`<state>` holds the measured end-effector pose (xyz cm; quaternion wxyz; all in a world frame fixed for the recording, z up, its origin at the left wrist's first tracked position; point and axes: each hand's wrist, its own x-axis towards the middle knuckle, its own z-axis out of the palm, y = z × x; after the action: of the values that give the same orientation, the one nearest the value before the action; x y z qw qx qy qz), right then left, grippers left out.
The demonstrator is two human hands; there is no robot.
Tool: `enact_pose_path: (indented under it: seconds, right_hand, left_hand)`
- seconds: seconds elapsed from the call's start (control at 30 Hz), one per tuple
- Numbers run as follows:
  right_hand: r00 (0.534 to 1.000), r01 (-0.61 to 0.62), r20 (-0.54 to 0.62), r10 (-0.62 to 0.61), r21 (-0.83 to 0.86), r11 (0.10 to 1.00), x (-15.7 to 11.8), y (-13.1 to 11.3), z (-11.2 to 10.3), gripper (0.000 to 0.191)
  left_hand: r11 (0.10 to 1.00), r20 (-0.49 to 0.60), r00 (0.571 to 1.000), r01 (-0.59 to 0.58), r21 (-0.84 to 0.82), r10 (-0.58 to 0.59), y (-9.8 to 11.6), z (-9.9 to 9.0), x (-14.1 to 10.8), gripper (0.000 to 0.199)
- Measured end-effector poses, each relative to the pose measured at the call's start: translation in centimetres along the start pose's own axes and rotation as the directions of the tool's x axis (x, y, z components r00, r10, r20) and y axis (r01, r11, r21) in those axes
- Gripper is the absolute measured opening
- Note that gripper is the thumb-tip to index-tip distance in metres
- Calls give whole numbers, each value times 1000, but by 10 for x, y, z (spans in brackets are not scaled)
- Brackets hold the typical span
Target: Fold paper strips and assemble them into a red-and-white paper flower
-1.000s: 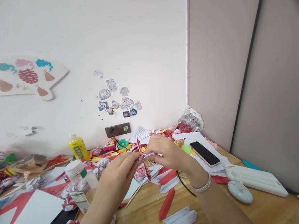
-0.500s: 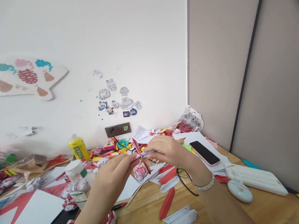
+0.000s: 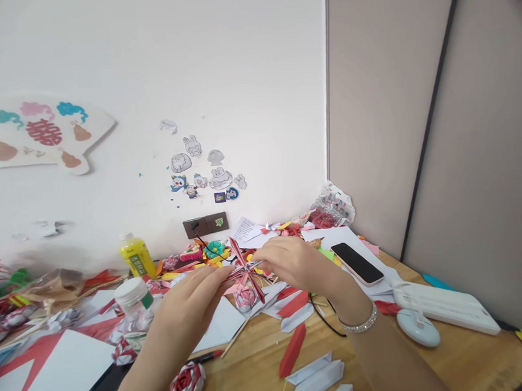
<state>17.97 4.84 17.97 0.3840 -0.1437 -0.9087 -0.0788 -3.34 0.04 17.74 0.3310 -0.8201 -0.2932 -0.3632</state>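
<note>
Between my two hands, above the table, is a folded red-and-white paper piece (image 3: 246,269) with narrow arms spreading from a centre. My left hand (image 3: 196,294) pinches its left arm between thumb and fingers. From the other side my right hand (image 3: 289,261), with a sparkling bracelet at the wrist, grips the right arm. The upper and lower arms stick out free between the hands. Just below it lies a pink-and-white paper rose (image 3: 244,298). Folded red paper strips (image 3: 292,350) and white folded strips (image 3: 319,381) lie nearer on the wooden table.
A yellow bottle (image 3: 137,256) and a white-lidded jar (image 3: 132,295) stand at left. A phone (image 3: 357,263) lies on paper at right, with a white lamp (image 3: 449,308) beyond. Red-and-white paper roses (image 3: 187,384) and sheets (image 3: 64,373) are scattered about. A wall (image 3: 253,72) rises behind.
Both hands have shifted very slightly, and the paper piece stays held between them. My left forearm has moved a little left, showing more of the paper rose near it.
</note>
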Motion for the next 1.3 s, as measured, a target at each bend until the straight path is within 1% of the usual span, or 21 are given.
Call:
enact_pose_path:
  seconds: [0.1,0.17,0.23,0.33,0.43,0.57,0.63,0.77,0.8,0.83,0.87,0.9,0.93,0.97,1.0,1.03,1.07,1.13,1.17,1.23,1.3]
  right_hand:
    - [999,-35,1,35,104,994,2,1,-6,15]
    - [999,-44,5,43,139,989,2,4,-8,17]
    - [998,-66,14,64,135,989,1,6,-8,18]
    - [991,-129,30,127,79,988,-2,12,-4,18]
    - [991,-134,0,134,32,991,-3,18,2,16]
    - [993,-84,-86,84,5,996,-2,21,7,16]
    - [991,-61,-122,61,2,998,-1,17,7,17]
    - [987,-6,-159,7,5,1000,-1,4,0,17]
    - [987,-14,-159,18,29,999,-1,1,-1,17]
    - [988,-39,-149,49,67,997,0,0,-2,17]
    - [987,-84,-131,99,114,990,0,-1,-3,18]
    - [982,-138,-103,156,163,977,1,-2,-3,19]
    - [973,-199,-73,218,206,958,2,-2,-3,20]
    - [959,-259,-48,278,239,936,2,-1,-3,23]
    - [943,-311,-34,331,261,914,3,-1,-3,28]
    - [925,-358,-30,380,274,893,3,-1,-3,34]
    - [906,-398,-26,422,283,873,3,0,-2,41]
    - [874,-463,1,486,307,831,2,1,-1,46]
    - [859,-489,19,512,330,807,1,2,0,45]
    - [831,-528,55,554,393,753,0,6,3,36]
    - [812,-547,84,577,453,704,-1,9,7,24]
  left_hand:
    - [998,35,997,65,-14,-64,-1,2,0,21]
    - [994,48,993,110,-14,-109,-2,4,-2,24]
    - [987,70,984,163,-10,-161,-4,5,-3,27]
    - [970,129,962,241,26,-242,-7,6,-6,33]
    - [966,152,954,253,62,-259,-9,11,-8,34]
    - [968,97,965,239,75,-245,-10,16,-9,33]
    - [968,67,966,245,59,-249,-8,12,-9,31]
    - [958,52,957,286,-30,-285,-2,-4,-6,26]
    - [948,63,950,310,-69,-306,-1,-8,-4,24]
    - [927,114,932,357,-114,-345,1,-10,-2,21]
    - [889,151,901,428,-161,-407,2,-11,0,20]
    - [829,212,852,518,-213,-478,4,-10,3,20]
    - [741,302,786,614,-274,-540,5,-7,5,22]
    - [616,382,704,709,-342,-598,6,-3,8,25]
    - [464,471,621,783,-415,-627,7,1,10,30]
    - [308,571,549,829,-467,-610,9,5,12,35]
    - [181,639,507,844,-505,-579,10,9,14,37]
    - [-18,714,460,834,-551,-528,14,15,15,39]
    - [-94,734,450,819,-567,-508,16,18,15,39]
    - [-204,762,438,788,-581,-477,19,22,14,41]
    - [-257,780,425,777,-574,-459,20,28,10,44]
